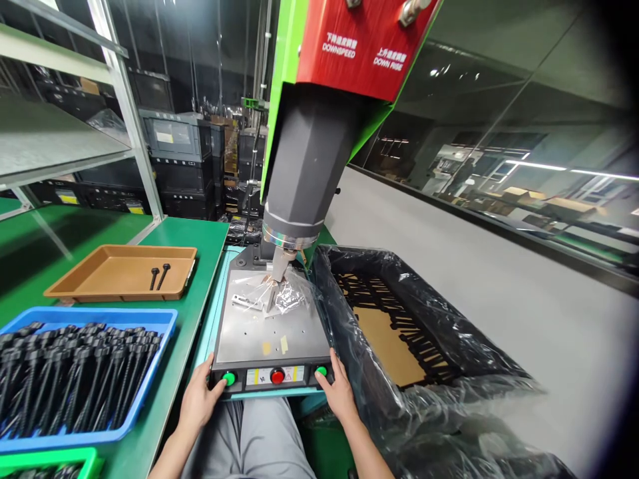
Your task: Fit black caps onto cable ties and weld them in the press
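Observation:
My left hand (198, 397) rests at the front left corner of an ultrasonic welding machine's base, thumb touching the left green button (229, 378). Its fingers stretch along the base's side. At the other corner, my right hand (341, 394) has its thumb at the right green button (321, 371), with its fingers extended along the edge. A red button (277, 376) sits between them. On the metal plate (239, 342), clear plastic film (297, 296) surrounds a small fixture (272, 297). The machine's metal horn (281, 262) points down over it; their contact is hard to make out.
To the left, a blue tray (170, 332) is heaped with black, ribbed, cable-tie-like parts. A brown tray (114, 276) behind it holds two similar pieces. A green tray (90, 459) stands nearest. Right of the machine, a black-plastic-lined bin (339, 319) contains black parts and cardboard (387, 346).

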The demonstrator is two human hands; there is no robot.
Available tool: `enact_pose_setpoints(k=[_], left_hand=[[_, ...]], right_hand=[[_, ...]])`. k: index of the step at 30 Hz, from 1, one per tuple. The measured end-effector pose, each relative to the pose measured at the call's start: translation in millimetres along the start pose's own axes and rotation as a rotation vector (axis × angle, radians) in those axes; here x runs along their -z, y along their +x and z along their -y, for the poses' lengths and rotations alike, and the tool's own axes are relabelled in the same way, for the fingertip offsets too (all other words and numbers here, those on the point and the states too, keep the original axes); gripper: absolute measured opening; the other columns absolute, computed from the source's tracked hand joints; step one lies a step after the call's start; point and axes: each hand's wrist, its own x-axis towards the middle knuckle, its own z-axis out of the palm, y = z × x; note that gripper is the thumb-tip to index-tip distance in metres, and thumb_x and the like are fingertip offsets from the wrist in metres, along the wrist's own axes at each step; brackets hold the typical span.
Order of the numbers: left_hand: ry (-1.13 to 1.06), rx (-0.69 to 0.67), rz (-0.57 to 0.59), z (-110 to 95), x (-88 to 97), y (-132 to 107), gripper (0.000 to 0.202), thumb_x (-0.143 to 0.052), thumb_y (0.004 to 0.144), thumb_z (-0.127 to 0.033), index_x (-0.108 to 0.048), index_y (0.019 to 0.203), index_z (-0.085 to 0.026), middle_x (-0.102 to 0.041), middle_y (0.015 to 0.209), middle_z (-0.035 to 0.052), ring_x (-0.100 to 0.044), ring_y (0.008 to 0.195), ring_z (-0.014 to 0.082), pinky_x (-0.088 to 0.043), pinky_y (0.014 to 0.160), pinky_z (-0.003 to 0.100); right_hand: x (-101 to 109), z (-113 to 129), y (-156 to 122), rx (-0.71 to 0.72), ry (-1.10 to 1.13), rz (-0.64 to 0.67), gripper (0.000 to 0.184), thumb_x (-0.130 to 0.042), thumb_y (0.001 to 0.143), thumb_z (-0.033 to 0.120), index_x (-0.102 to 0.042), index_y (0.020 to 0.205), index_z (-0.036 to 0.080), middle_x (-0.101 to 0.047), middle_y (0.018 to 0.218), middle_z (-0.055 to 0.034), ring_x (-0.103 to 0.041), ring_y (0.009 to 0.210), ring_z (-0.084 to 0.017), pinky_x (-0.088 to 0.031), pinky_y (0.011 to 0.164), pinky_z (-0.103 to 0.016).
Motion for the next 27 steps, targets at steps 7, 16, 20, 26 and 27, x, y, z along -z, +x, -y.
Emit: enact_pose_setpoints(k=[7,16,20,26,27], left_hand=[[-0.015,0.009,-0.003,-1,-0.8,2,0.065,-0.059,0.075,-0.046,-0.047,0.135,-0.022,-0.057,0.125,0.0102,-0.061,0.104,0.0279,-0.052,0.085,0.040],[-0.001,-0.013,-0.134,-25,5.0,3,0.054,-0.056,0.078,-0.048,-0.059,0.121,-0.017,-0.058,0.123,0.0126,-0.056,0.113,0.0300,-0.047,0.095,0.043],[-0.182,-0.060,-0.216,-70,3.8,16,0.043,-0.059,0.079,-0.043,-0.062,0.115,-0.020,-0.055,0.129,0.0120,-0.052,0.119,0.0286,-0.048,0.092,0.039],[-0.759,0.175,-0.048,-135,-3.5,64,0.045,-0.075,0.070,-0.039,-0.064,0.107,-0.017,-0.061,0.122,0.0143,-0.059,0.111,0.0236,-0.047,0.093,0.034],[-0.847,0.237,0.003,-142,-4.1,72,0.045,-0.075,0.070,-0.040,-0.063,0.107,-0.016,-0.061,0.123,0.0145,-0.060,0.109,0.0226,-0.049,0.089,0.032]], right_hand=[[-3,-1,0,-0.003,-0.009,-0.013,0.073,-0.054,0.082,0.046,-0.029,0.147,0.024,-0.037,0.146,-0.0095,-0.037,0.134,-0.028,-0.034,0.108,-0.043],[-3,-1,0,-0.002,-0.013,-0.009,0.073,-0.054,0.082,0.047,-0.029,0.147,0.023,-0.036,0.147,-0.0105,-0.037,0.134,-0.029,-0.034,0.108,-0.045],[-2,-2,1,0.002,-0.011,0.000,0.073,-0.053,0.083,0.047,-0.029,0.147,0.021,-0.036,0.147,-0.0120,-0.036,0.135,-0.029,-0.032,0.109,-0.045],[-2,-1,0,0.016,0.006,0.000,0.073,-0.053,0.082,0.046,-0.030,0.146,0.021,-0.037,0.146,-0.0125,-0.036,0.135,-0.028,-0.031,0.110,-0.044],[-2,0,0,0.013,0.010,0.001,0.072,-0.053,0.082,0.045,-0.030,0.146,0.020,-0.037,0.146,-0.0124,-0.036,0.135,-0.028,-0.031,0.110,-0.044]])
